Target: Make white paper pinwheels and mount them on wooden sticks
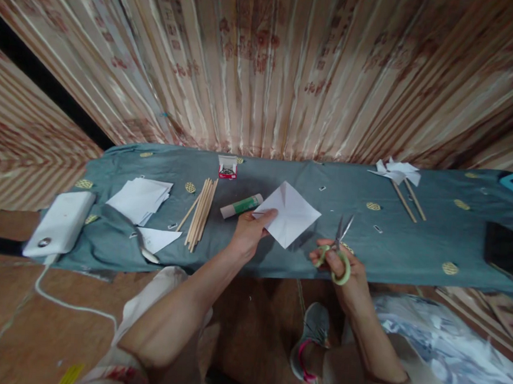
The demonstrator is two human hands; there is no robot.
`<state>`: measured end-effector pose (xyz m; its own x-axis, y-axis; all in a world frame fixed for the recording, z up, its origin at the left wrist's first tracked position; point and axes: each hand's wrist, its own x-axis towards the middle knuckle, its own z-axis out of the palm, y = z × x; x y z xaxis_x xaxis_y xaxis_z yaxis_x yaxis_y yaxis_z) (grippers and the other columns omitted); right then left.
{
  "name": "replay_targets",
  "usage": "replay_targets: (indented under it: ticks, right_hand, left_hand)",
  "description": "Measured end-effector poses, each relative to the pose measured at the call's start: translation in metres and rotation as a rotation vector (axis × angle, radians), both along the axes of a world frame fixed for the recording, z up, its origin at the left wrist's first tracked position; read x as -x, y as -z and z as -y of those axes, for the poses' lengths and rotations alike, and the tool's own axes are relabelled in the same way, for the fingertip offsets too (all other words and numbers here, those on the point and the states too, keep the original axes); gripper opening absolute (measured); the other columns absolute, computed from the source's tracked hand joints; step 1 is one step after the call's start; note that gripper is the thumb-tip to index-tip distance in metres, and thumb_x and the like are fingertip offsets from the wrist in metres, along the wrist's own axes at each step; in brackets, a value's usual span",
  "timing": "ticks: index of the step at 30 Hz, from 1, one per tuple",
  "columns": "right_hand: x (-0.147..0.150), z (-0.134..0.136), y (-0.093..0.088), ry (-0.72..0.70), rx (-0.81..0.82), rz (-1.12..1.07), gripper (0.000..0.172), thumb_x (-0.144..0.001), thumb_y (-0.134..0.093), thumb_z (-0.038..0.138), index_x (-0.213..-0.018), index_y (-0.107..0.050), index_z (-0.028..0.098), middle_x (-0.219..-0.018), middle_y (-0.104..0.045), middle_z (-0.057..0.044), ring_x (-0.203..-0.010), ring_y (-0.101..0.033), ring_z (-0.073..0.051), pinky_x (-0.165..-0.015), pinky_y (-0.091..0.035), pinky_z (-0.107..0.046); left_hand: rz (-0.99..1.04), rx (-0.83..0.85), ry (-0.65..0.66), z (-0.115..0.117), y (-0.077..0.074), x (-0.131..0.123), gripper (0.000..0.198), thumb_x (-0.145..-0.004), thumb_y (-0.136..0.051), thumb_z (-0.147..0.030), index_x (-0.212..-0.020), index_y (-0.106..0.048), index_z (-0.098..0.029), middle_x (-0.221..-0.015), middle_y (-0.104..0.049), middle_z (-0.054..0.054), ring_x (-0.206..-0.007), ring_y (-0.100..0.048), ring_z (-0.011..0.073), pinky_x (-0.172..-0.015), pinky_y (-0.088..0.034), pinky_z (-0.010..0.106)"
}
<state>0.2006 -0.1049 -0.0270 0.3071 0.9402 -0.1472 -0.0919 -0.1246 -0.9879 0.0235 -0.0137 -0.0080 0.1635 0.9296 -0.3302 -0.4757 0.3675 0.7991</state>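
My left hand [251, 232] pinches one corner of a creased white paper square [289, 215], which is held above the cloth with a corner pointing away from me. My right hand [348, 276] grips scissors [340, 237] by their pale green handles, blades pointing up and slightly parted, to the right of the paper and apart from it. Just beyond my left hand lies a glue stick [242, 205] with a green label. Left of it is a bundle of thin wooden sticks [201, 214]. Behind these, a small red-and-white box [227, 168] stands open with little metal pieces inside.
A stack of white paper [138, 199] and a folded paper triangle [160, 239] lie at left, near a white power bank [62, 224] with a cable. Paper pinwheels [399, 170] on sticks lie at back right. A dark phone [508, 252] rests far right. A curtain [266, 68] hangs behind.
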Motion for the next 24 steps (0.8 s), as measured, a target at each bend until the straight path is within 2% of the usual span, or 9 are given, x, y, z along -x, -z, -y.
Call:
replay_targets:
  ticks: [3,8,12,17,21,24]
  right_hand:
    - [-0.005,-0.007,-0.003,0.105,-0.038,-0.032,0.046,-0.061,-0.079,0.052,-0.093,-0.066,0.021,-0.072,-0.069,-0.001,-0.065,-0.059,-0.015,-0.064,-0.046,-0.028]
    - [-0.004,-0.013,-0.007,0.158,-0.003,0.015,0.043,-0.052,-0.085,0.039,-0.086,-0.067,0.02,-0.058,-0.057,0.006,-0.053,-0.047,-0.009,-0.051,-0.036,-0.022]
    - [-0.005,-0.015,-0.008,0.212,-0.005,0.012,0.041,-0.051,-0.084,0.039,-0.083,-0.066,0.02,-0.058,-0.055,0.006,-0.051,-0.044,-0.008,-0.05,-0.035,-0.023]
    - [-0.008,-0.015,-0.009,0.2,-0.009,0.02,0.043,-0.051,-0.084,0.041,-0.083,-0.064,0.021,-0.065,-0.061,0.004,-0.054,-0.049,-0.01,-0.052,-0.039,-0.025]
    - [-0.007,-0.014,-0.011,0.163,0.004,0.034,0.043,-0.05,-0.083,0.043,-0.082,-0.064,0.021,-0.059,-0.054,0.006,-0.051,-0.043,-0.009,-0.049,-0.036,-0.023]
    - [-0.008,-0.014,-0.011,0.143,-0.001,0.054,0.043,-0.051,-0.082,0.045,-0.083,-0.063,0.021,-0.056,-0.049,0.007,-0.049,-0.04,-0.008,-0.047,-0.033,-0.023]
  left_hand:
    - [-0.062,0.005,0.084,0.01,0.005,-0.007,0.035,-0.05,-0.085,-0.035,-0.073,-0.072,-0.011,-0.069,-0.071,0.005,-0.064,-0.063,0.0155,-0.068,-0.049,0.029]
    - [-0.11,-0.001,0.161,0.018,0.012,-0.014,0.031,-0.05,-0.085,-0.038,-0.062,-0.071,-0.013,-0.062,-0.068,0.002,-0.057,-0.058,0.0126,-0.062,-0.046,0.026]
    - [-0.131,0.007,0.195,0.018,0.013,-0.014,0.033,-0.047,-0.086,-0.038,-0.064,-0.072,-0.013,-0.064,-0.07,0.003,-0.058,-0.059,0.0128,-0.06,-0.045,0.025]
    - [-0.117,0.017,0.197,0.019,0.014,-0.013,0.035,-0.045,-0.088,-0.036,-0.067,-0.074,-0.013,-0.067,-0.072,0.004,-0.06,-0.061,0.0138,-0.063,-0.047,0.027]
    - [-0.136,0.002,0.186,0.019,0.013,-0.014,0.036,-0.046,-0.087,-0.037,-0.07,-0.075,-0.013,-0.07,-0.073,0.006,-0.063,-0.063,0.0158,-0.067,-0.049,0.029]
    - [-0.164,0.003,0.204,0.019,0.013,-0.013,0.036,-0.046,-0.087,-0.038,-0.067,-0.074,-0.013,-0.069,-0.073,0.007,-0.062,-0.062,0.0165,-0.064,-0.049,0.029]
